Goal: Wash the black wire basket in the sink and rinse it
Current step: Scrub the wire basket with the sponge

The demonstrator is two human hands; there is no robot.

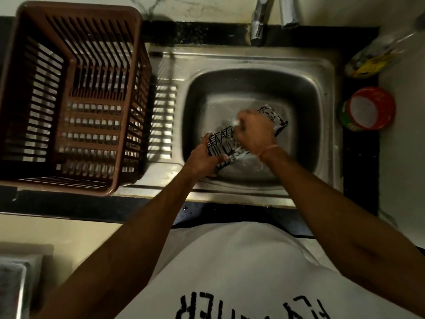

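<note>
The black wire basket [224,143] lies tilted over the bowl of the steel sink [305,72], streaked with white foam. My left hand [204,157] grips its near-left end, thumb on the wires. My right hand [255,132] is curled over the basket's top, fingers closed around something small and foamy that I cannot make out. Most of the basket's middle is hidden by my right hand. The tap [258,21] stands at the back of the sink; no water stream shows.
A large brown plastic crate [73,100] sits on the drainboard to the left. A red-rimmed tub [368,109] and a yellow-labelled bottle [377,58] stand on the black counter to the right. A metal object [13,288] shows at the lower left.
</note>
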